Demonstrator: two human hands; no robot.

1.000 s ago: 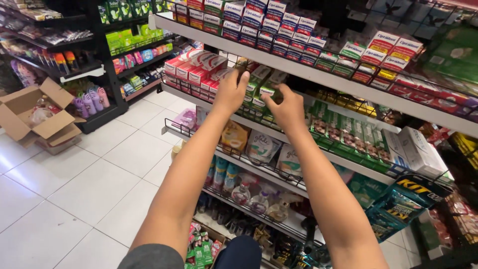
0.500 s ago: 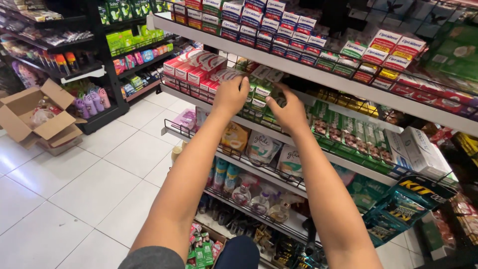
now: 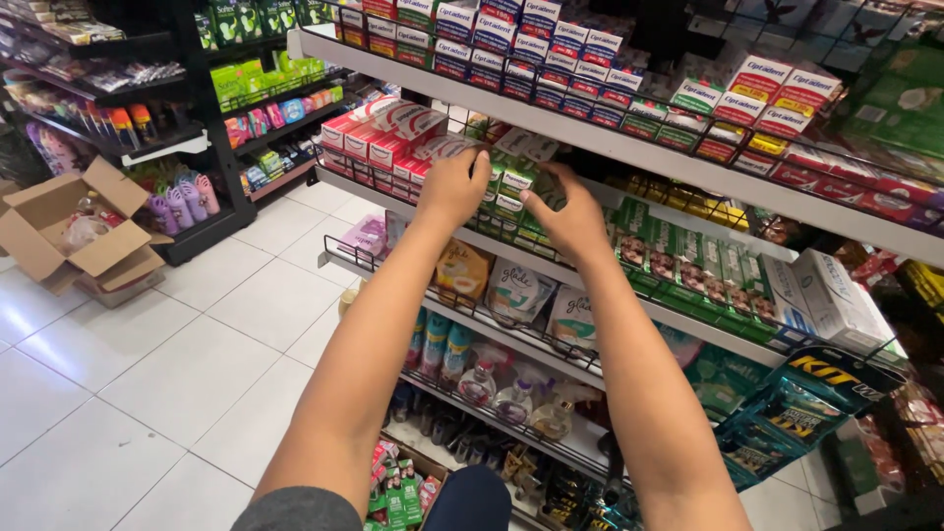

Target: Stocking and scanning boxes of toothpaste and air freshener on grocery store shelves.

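Where the aisle turns past white floor tiles (image 3: 147,374), a tall store shelf unit (image 3: 629,152) fills the right side of the view, its white-edged tiers packed with boxed goods. The top tier carries blue and white boxes (image 3: 551,44) and red and white boxes (image 3: 777,84). On the tier below, red toothpaste boxes (image 3: 379,138) lie at the left, and green and white toothpaste boxes (image 3: 511,177) stand in the middle, with a row of green boxes (image 3: 688,261) further right. Lower tiers hold soft refill pouches (image 3: 516,290) and, beneath them, spray bottles (image 3: 511,398). Off to the left, an open cardboard box (image 3: 74,231) sits on the floor in front of a dark rack (image 3: 187,128).

Both bare arms reach up to the middle tier. The left hand (image 3: 454,185) rests with fingers curled over the fronts of the boxes where red ones meet green ones; whether it grips one cannot be told. The right hand (image 3: 568,211) lies just beside it, fingers spread and bent against the green and white toothpaste boxes, touching them but not closed around any.
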